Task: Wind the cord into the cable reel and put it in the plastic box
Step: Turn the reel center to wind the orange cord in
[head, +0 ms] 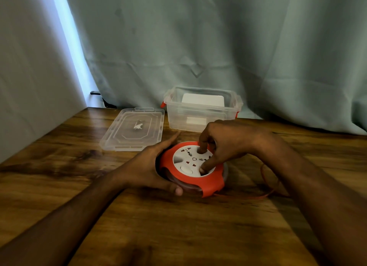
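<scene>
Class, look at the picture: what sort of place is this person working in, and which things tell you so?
Probably a room at home, not a workshop: a wooden table pushed against a pale green curtain with daylight at its edge, and a clear plastic box of the household storage kind.

Tabletop (59,166): dark-grained brown wood.
Cable reel (191,167): red and white, lying flat near the middle.
Cord (266,194): red, trailing right of the reel.
Plastic box (200,109): clear, open, at the far edge.
Lid (133,129): clear, flat, just left of the box.
</scene>
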The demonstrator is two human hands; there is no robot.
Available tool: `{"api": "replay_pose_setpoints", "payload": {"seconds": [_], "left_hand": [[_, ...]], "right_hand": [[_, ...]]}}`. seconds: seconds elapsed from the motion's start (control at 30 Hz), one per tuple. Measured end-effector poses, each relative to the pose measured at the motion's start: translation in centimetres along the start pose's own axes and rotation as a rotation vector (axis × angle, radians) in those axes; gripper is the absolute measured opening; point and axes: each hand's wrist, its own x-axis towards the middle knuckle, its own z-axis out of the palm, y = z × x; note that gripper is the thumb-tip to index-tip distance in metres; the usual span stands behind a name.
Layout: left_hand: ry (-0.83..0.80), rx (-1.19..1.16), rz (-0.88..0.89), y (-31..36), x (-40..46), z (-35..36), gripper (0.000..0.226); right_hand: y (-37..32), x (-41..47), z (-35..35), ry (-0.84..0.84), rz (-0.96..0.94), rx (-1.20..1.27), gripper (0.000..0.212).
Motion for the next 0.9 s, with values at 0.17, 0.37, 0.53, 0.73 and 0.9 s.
{"api": "replay_pose_setpoints", "payload": {"seconds": [0.17, 0.37, 0.53, 0.73, 0.9], "left_hand": [[-0.001, 0.008, -0.002, 0.2, -0.1, 0.0, 0.145], [-0.027, 0.044, 0.010, 0.5, 0.0, 0.2, 0.142], [-0.028, 0.042, 0.004, 0.5, 0.0, 0.1, 0.142], [-0.023, 0.033, -0.010, 0.6, -0.1, 0.1, 0.148], [-0.025, 0.038, -0.008, 0.7, -0.1, 0.1, 0.146]], "right_hand": [[-0.3, 0.0, 0.2, -0.019, -0.015, 0.046, 0.053], [-1.0, 0.1, 0.5, -0.043, 0.024, 0.086, 0.050], [-0.9, 0.0, 0.1, -0.055, -0.005, 0.129, 0.040], [-0.4, -0.1, -0.5, -0.073, -0.104, 0.253, 0.041], [0.1, -0.1, -0.4, -0.146, -0.121, 0.236, 0.057]]}}
